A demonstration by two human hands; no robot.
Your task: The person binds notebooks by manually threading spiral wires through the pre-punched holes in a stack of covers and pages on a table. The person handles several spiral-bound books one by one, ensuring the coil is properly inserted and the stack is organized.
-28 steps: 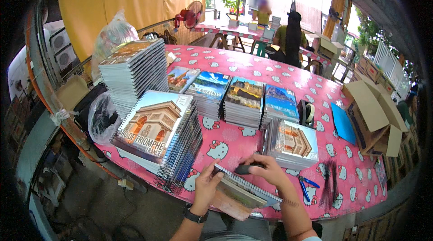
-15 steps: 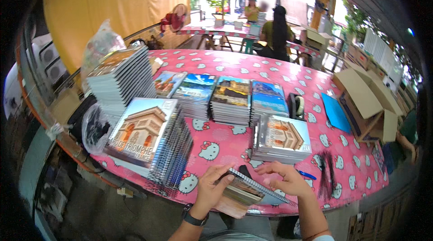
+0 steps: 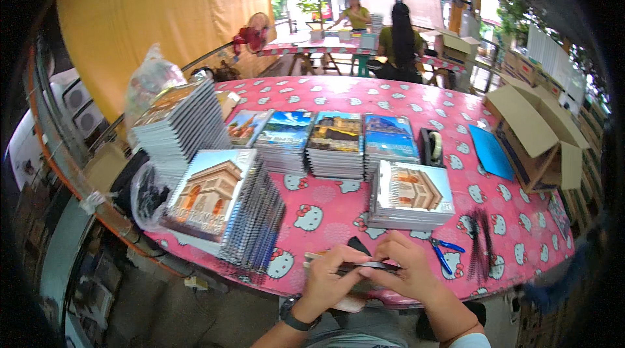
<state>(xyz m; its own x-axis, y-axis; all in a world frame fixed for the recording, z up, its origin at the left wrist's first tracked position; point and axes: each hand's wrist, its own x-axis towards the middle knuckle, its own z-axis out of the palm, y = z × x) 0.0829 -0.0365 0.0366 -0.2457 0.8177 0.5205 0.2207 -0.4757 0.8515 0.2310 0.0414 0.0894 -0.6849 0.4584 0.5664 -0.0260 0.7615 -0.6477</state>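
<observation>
A spiral notebook point(image 3: 377, 266) is held near the table's front edge, seen almost edge-on, so most of its cover is hidden. My left hand point(image 3: 327, 281), with a dark watch at the wrist, closes on its left part. My right hand point(image 3: 409, 268) pinches it from the other side, the two thumbs close together at its near edge. Just beyond the hands lies a small black object point(image 3: 357, 244), partly hidden. To the right of my right hand lie blue-handled cutters point(image 3: 446, 254), beside a bunch of thin black spiral coils point(image 3: 479, 244).
Spiral notebooks with an arch cover stand in a left stack point(image 3: 211, 192) and a right stack point(image 3: 414, 195). Farther back are a taller stack point(image 3: 189, 123), several landscape-cover stacks point(image 3: 335, 146), a tape dispenser point(image 3: 431, 146), a blue sheet point(image 3: 491, 153) and an open carton point(image 3: 543, 130). Two people sit or stand beyond.
The notebook has turned from slanted, with its coil edge showing, to nearly edge-on. My right hand has moved left and its spread fingers have closed on it. The cutters have come fully into view.
</observation>
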